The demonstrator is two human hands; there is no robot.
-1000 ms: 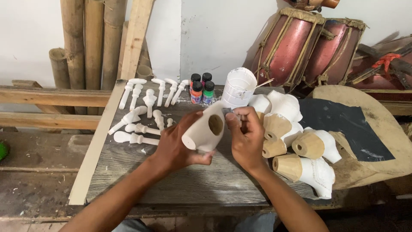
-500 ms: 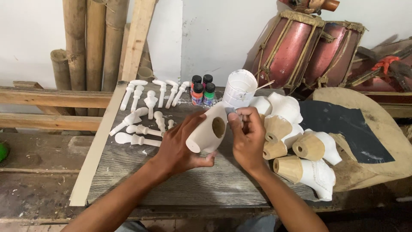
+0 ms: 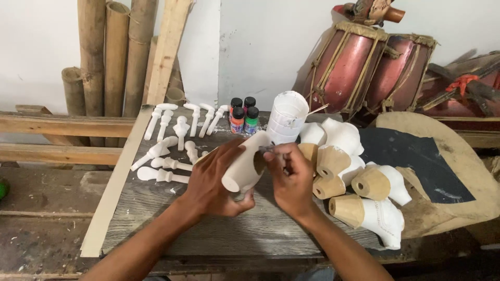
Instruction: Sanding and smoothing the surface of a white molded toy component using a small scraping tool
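left hand (image 3: 211, 182) wrapped around white-primed wooden puppet torso (image 3: 245, 164), held tilted above grey plank table (image 3: 208, 234); right hand (image 3: 291, 179) pinching small brush (image 3: 266, 149) at torso's hollow opening.

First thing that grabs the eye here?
At centre, the left hand grips a white carved piece while the right hand works at its open end. White carved figures cluster on the right, small white pegs on the left, two red drums behind.

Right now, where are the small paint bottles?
In the head view, the paint bottles stand at the back of the wooden table, between the white pegs on their left and the white cup on their right.
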